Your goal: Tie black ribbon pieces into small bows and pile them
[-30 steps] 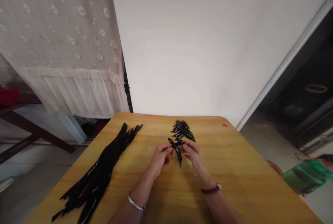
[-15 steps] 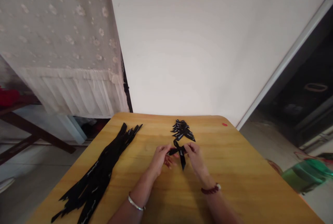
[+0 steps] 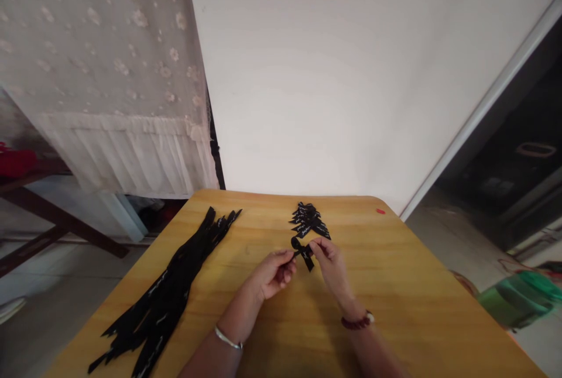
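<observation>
Over the middle of the wooden table (image 3: 377,331), a short black ribbon (image 3: 306,255) with white lettering is looped and crossed between my hands. My left hand (image 3: 276,274) pinches its left end between thumb and forefinger, the other fingers curled. On the other side, my right hand (image 3: 328,258) grips the ribbon near its crossing. Just beyond lies a small pile of black ribbon pieces (image 3: 308,219) with white lettering. A large bundle of long black ribbons (image 3: 171,290) is spread along the table's left side.
A small red object (image 3: 380,211) lies near the table's far right corner. Behind the table stands a white wall panel (image 3: 316,74), with a lace curtain (image 3: 132,74) to its left. A green container (image 3: 518,299) is on the floor at right.
My left hand's fingers have curled in more, and it has moved slightly down. The hanging tail of the ribbon looks shorter, and its loop has become smaller.
</observation>
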Motion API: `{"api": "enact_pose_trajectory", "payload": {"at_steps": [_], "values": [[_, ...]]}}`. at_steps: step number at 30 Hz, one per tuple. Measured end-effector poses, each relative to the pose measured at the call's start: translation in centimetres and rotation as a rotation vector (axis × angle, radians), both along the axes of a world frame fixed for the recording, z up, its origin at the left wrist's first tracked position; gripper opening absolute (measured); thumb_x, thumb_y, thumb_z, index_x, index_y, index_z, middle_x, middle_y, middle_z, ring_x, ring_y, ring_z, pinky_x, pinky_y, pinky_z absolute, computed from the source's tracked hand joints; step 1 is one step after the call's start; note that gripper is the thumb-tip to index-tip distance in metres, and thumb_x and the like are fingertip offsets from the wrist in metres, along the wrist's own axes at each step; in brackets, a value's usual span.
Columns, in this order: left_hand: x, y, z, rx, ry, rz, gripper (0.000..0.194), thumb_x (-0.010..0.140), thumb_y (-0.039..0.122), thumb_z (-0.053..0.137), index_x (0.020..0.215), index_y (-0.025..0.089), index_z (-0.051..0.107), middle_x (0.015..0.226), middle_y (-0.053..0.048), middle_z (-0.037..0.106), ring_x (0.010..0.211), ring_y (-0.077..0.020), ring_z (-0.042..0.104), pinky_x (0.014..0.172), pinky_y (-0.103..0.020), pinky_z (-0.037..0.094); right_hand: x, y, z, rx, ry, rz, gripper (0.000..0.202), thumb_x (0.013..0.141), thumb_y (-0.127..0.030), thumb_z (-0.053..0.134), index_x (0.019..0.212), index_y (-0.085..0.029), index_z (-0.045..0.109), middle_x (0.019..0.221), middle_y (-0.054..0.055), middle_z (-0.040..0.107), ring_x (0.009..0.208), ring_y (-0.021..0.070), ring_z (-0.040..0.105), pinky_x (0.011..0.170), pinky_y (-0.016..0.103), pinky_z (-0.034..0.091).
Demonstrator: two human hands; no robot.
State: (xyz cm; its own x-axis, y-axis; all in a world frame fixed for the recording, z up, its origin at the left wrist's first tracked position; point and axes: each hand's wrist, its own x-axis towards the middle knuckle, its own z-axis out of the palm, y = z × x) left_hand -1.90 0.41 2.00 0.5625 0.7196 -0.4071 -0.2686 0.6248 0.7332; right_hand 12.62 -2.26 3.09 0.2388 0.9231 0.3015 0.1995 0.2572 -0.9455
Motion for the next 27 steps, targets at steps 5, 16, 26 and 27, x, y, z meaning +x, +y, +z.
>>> {"api": "enact_pose_trajectory", "payload": {"at_steps": [5, 16, 26, 27], "values": [[0.6, -0.4, 0.2, 0.274, 0.118, 0.130, 0.025, 0.061, 0.036, 0.062, 0.062, 0.013, 0.051, 0.050, 0.001, 0.058, 0.034, -0.0073, 0.050, 0.028, -0.015, 0.025, 0.3, 0.2, -0.5, -0.024, -0.131, -0.094, 0.026, 0.074, -0.040, 0.046, 0.057, -0.020, 0.048, 0.051, -0.001, 0.049, 0.049, 0.0135, 0.045, 0.050, 0.025, 0.033], [1.1, -0.1, -1.3, 0.845, 0.487, 0.157, 0.026, 0.074, 0.035, 0.044, 0.058, 0.016, 0.049, 0.049, 0.001, 0.057, 0.044, -0.0111, 0.055, 0.042, -0.019, 0.035, 0.5, 0.7, -1.9, -0.028, -0.275, -0.206, 0.030, 0.074, -0.043, 0.038, 0.054, -0.021, 0.038, 0.045, -0.003, 0.042, 0.043, 0.0127, 0.043, 0.043, 0.024, 0.031], [0.1, 0.1, -1.2, 1.129, 0.796, 0.391, 0.022, 0.077, 0.033, 0.043, 0.086, 0.020, 0.060, 0.076, -0.003, 0.063, 0.066, -0.0142, 0.056, 0.059, -0.023, 0.040, 0.4, 0.9, -1.2, -0.171, 0.127, -0.118, 0.033, 0.062, -0.048, 0.052, 0.049, -0.019, 0.042, 0.042, -0.004, 0.043, 0.040, 0.0103, 0.041, 0.040, 0.022, 0.032], [0.0, 0.1, -1.1, 1.120, 0.799, 0.472, 0.023, 0.076, 0.031, 0.045, 0.092, 0.020, 0.058, 0.084, -0.004, 0.062, 0.068, -0.0141, 0.055, 0.061, -0.023, 0.040, 0.4, 0.9, -1.2, -0.188, 0.171, -0.115, 0.032, 0.060, -0.047, 0.054, 0.049, -0.019, 0.043, 0.042, -0.004, 0.043, 0.040, 0.0099, 0.041, 0.040, 0.022, 0.032]]}}
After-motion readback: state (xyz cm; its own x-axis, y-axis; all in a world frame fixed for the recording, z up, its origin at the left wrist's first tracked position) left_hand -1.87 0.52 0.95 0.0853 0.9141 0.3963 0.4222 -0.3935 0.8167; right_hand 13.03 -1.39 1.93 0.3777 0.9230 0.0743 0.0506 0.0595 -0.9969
